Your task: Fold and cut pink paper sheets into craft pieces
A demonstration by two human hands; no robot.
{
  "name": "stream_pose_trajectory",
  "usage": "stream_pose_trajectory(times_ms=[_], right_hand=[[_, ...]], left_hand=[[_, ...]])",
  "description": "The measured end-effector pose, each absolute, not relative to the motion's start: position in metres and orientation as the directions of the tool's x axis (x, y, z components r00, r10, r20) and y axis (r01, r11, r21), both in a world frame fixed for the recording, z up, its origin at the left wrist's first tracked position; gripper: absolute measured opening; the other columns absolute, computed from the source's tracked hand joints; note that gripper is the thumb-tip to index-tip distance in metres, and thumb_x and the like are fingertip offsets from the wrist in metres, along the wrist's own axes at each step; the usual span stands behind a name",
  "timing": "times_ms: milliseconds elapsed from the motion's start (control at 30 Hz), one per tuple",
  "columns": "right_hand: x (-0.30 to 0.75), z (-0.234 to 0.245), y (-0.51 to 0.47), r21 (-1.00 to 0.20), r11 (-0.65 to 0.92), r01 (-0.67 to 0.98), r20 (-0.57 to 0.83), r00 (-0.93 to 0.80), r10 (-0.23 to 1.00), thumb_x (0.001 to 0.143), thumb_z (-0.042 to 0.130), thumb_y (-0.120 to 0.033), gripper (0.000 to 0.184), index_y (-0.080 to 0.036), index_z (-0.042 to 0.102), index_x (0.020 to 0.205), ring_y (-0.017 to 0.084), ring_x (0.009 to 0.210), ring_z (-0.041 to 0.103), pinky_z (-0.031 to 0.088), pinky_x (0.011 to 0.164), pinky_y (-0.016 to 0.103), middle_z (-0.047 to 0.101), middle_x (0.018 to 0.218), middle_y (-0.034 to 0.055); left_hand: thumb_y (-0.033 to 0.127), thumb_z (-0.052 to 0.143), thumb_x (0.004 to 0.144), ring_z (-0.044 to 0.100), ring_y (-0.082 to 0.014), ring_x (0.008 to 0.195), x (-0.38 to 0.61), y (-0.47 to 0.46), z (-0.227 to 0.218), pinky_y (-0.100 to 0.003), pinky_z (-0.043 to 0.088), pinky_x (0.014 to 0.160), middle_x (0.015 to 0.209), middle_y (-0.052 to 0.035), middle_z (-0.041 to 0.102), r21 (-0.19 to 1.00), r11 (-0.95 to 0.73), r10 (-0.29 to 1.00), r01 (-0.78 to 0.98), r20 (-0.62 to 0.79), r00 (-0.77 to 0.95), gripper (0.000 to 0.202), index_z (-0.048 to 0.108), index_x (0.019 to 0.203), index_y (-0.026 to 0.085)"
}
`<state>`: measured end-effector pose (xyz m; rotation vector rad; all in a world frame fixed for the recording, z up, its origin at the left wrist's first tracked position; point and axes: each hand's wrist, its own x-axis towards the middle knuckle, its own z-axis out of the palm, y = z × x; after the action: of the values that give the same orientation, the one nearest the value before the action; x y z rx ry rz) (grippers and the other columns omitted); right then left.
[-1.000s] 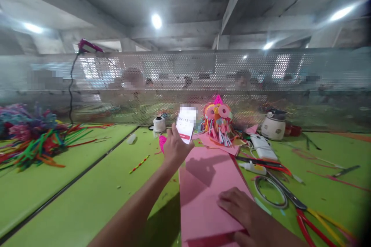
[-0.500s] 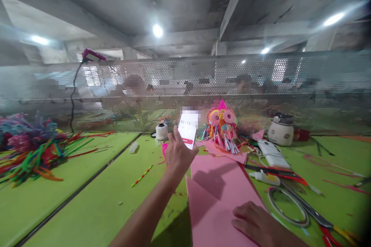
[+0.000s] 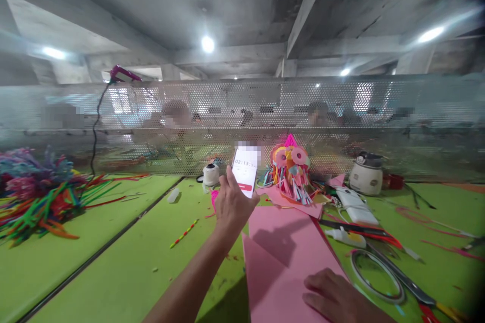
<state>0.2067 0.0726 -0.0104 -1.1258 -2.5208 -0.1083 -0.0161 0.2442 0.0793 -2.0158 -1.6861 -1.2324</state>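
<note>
My left hand (image 3: 232,206) reaches forward over the green table (image 3: 113,257) and touches a white phone (image 3: 245,174) that stands upright with a lit screen and a red button. Its fingers are closed on the phone's lower left edge. My right hand (image 3: 337,299) lies flat, fingers together, on a stack of pink paper sheets (image 3: 280,257) near the bottom of the view. A colourful paper owl ornament (image 3: 290,165) with tassels stands just right of the phone.
A heap of coloured pipe cleaners (image 3: 34,192) lies at the left. Right of the pink paper are a glue bottle (image 3: 346,236), a white power bank (image 3: 356,207), scissors (image 3: 401,275) and a white pot (image 3: 366,174). A perforated metal screen (image 3: 265,121) closes the far side, with people behind it.
The view has tilted up slightly, so my right hand sits lower in the picture. My left hand stays on the phone and has barely moved.
</note>
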Motion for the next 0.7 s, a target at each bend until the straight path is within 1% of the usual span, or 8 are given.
stream_pose_trajectory(times_ms=[200,300,467,600,700], right_hand=[[0.206,-0.008,0.075,-0.05,0.7,0.713,0.383,-0.633,0.672,0.092,0.052,-0.043,0.032,-0.026,0.056,0.118,0.019,0.093,0.059,0.049,0.08,0.029,0.065,0.109,0.0063],[0.206,-0.008,0.075,-0.064,0.692,0.719,0.372,-0.626,0.685,0.093,0.052,-0.042,0.03,-0.025,0.056,0.118,0.019,0.094,0.058,0.049,0.081,0.029,0.064,0.109,0.0063],[0.206,-0.009,0.076,-0.034,0.701,0.713,0.362,-0.645,0.673,0.092,0.052,-0.041,0.031,-0.023,0.056,0.117,0.02,0.094,0.058,0.05,0.081,0.03,0.064,0.109,0.0082],[0.206,-0.009,0.075,-0.045,0.684,0.728,0.326,-0.637,0.699,0.092,0.053,-0.04,0.031,-0.024,0.055,0.118,0.021,0.096,0.058,0.05,0.082,0.03,0.064,0.111,0.0079],[0.207,-0.008,0.075,-0.047,0.681,0.731,0.311,-0.637,0.706,0.092,0.053,-0.043,0.033,-0.024,0.055,0.118,0.021,0.098,0.058,0.049,0.084,0.03,0.063,0.113,0.0079]], left_hand=[[0.045,0.062,0.07,0.058,-0.029,0.088,-0.011,0.239,0.08,-0.037,0.049,0.067,0.118,-0.0179,0.049,0.298,-0.314,0.681,0.902,0.732,-0.005,0.096,0.017,0.146,0.007],[0.045,0.062,0.07,0.058,-0.0277,0.085,-0.008,0.236,0.081,-0.036,0.049,0.065,0.118,-0.0176,0.049,0.292,-0.321,0.683,0.901,0.73,0.006,0.096,0.018,0.146,0.008],[0.047,0.061,0.071,0.058,-0.027,0.083,-0.006,0.232,0.083,-0.035,0.048,0.062,0.119,-0.0179,0.049,0.284,-0.326,0.674,0.902,0.739,0.012,0.096,0.017,0.147,0.008],[0.046,0.062,0.07,0.057,-0.0267,0.081,-0.006,0.233,0.083,-0.036,0.048,0.062,0.118,-0.018,0.049,0.279,-0.328,0.676,0.902,0.737,0.017,0.097,0.018,0.147,0.007],[0.046,0.062,0.07,0.058,-0.027,0.082,-0.006,0.233,0.083,-0.035,0.049,0.062,0.118,-0.0178,0.049,0.276,-0.328,0.672,0.904,0.74,0.018,0.097,0.018,0.147,0.007]])
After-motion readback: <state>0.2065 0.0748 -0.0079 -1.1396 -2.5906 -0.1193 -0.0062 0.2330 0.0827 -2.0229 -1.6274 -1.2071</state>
